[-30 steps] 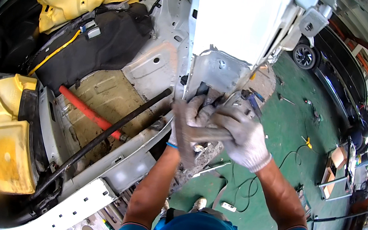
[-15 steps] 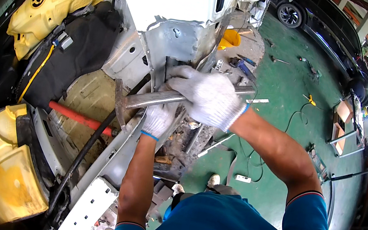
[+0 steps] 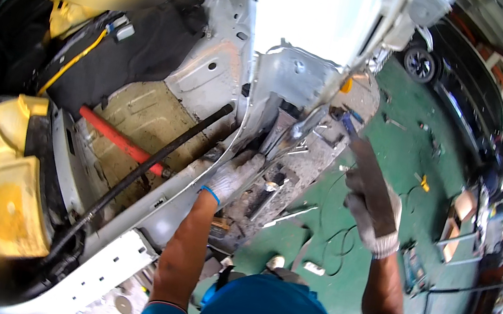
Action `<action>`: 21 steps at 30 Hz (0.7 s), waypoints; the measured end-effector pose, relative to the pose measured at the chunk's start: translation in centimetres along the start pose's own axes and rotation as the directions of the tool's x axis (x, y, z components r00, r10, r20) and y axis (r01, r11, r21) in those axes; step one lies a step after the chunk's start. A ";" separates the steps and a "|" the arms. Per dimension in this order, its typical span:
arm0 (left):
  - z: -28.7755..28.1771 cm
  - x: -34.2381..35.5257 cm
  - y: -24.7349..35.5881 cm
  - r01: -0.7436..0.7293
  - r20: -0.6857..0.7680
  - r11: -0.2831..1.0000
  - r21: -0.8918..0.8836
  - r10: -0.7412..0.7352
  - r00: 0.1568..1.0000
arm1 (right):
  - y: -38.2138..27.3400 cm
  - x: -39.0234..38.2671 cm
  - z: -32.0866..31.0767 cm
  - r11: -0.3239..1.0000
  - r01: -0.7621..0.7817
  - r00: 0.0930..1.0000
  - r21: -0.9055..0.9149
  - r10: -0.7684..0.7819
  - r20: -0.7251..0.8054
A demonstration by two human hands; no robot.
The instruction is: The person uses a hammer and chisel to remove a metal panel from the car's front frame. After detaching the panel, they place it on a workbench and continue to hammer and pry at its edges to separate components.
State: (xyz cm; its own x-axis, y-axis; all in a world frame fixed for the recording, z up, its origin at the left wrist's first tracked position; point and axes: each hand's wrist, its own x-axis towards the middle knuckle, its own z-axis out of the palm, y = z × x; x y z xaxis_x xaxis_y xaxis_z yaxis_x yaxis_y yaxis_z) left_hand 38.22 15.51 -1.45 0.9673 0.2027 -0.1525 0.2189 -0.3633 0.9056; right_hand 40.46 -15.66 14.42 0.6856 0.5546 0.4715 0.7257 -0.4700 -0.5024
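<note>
Gloved left hand (image 3: 229, 178) on car sill (image 3: 159, 198); right hand (image 3: 375, 209) around flat metal bar (image 3: 365, 165).

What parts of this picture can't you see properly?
Head view only:
- Left hand: its fingertips are tucked behind the grey car-body sill, so what they grip is hidden.
- Flat dark tool in the right hand: its tip is smeared by motion blur.
- Small bits on the green floor: too tiny to name.
- Top left: a blurred patch covers something.
</note>
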 end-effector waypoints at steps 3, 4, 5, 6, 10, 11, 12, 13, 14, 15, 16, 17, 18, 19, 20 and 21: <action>0.5 1.5 -3.1 -0.181 -0.014 0.978 0.103 0.183 0.983 | 0.9 -3.2 1.0 0.954 -0.277 0.960 0.118 0.279 0.000; 0.9 1.7 -3.8 -0.124 -0.027 0.990 0.064 0.126 0.992 | 0.4 -3.6 1.2 0.936 -0.301 0.952 0.180 0.307 -0.001; 1.0 1.6 -2.8 -0.074 -0.030 0.997 0.022 0.075 0.997 | 0.1 -3.8 1.2 0.914 -0.331 0.940 0.235 0.342 -0.007; 0.8 1.0 -1.2 -0.038 -0.041 0.999 -0.032 0.037 0.998 | -0.2 -4.1 1.2 0.918 -0.350 0.935 0.185 0.356 0.000; 0.7 0.9 -0.2 0.015 -0.066 0.987 -0.158 -0.026 0.997 | 0.2 -5.1 1.5 0.952 -0.300 0.954 0.061 0.298 0.043; 1.0 1.0 -0.3 -0.004 -0.063 0.983 -0.183 -0.008 0.998 | 0.7 -5.2 1.6 0.966 -0.258 0.965 0.031 0.256 0.063; 1.3 1.1 -0.5 -0.023 -0.062 0.978 -0.209 0.010 0.998 | 1.1 -4.9 1.8 0.959 -0.276 0.959 0.064 0.271 0.081; 1.5 1.6 -1.0 -0.080 -0.099 0.975 -0.207 0.061 0.993 | 1.4 -4.6 2.1 0.951 -0.294 0.953 0.095 0.285 0.101; 1.4 1.9 -1.1 -0.137 -0.135 0.970 -0.199 0.112 0.984 | 1.6 -4.2 2.5 0.941 -0.313 0.947 0.129 0.299 0.119; 1.6 1.7 -0.9 -0.109 -0.152 0.975 -0.193 0.080 0.985 | 1.5 -3.9 2.8 0.924 -0.342 0.938 0.171 0.325 0.120; 2.0 1.5 -0.9 -0.100 -0.172 0.984 -0.151 0.073 0.982 | 1.8 -3.8 2.8 0.932 -0.337 0.937 0.132 0.319 0.144; 2.0 1.3 -0.8 -0.091 -0.203 0.990 -0.103 0.068 0.977 | 2.1 -3.4 2.8 0.942 -0.320 0.938 0.099 0.301 0.169; 1.9 1.1 0.1 -0.082 -0.223 0.995 -0.059 0.067 0.973 | 2.5 -3.2 2.8 0.949 -0.310 0.937 0.061 0.294 0.189; 1.6 0.6 1.2 -0.090 -0.199 0.989 -0.117 0.066 0.978 | 3.6 -3.0 2.8 0.979 -0.201 0.963 0.021 0.194 0.188; 1.4 0.2 1.9 -0.069 -0.220 0.989 -0.132 0.039 0.975 | 3.6 -2.7 2.9 0.962 -0.258 0.951 0.095 0.235 0.198; 1.4 -0.1 2.3 -0.048 -0.240 0.988 -0.148 0.012 0.971 | 3.6 -2.2 3.1 0.935 -0.314 0.937 0.167 0.277 0.212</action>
State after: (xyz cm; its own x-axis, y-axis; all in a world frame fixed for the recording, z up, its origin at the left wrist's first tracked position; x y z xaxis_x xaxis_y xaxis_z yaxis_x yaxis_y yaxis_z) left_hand 38.85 13.41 0.13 0.9109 0.4105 -0.0425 0.1505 -0.2346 0.9604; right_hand 41.38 -16.50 9.31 0.8314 0.5351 0.1495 0.4537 -0.4985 -0.7387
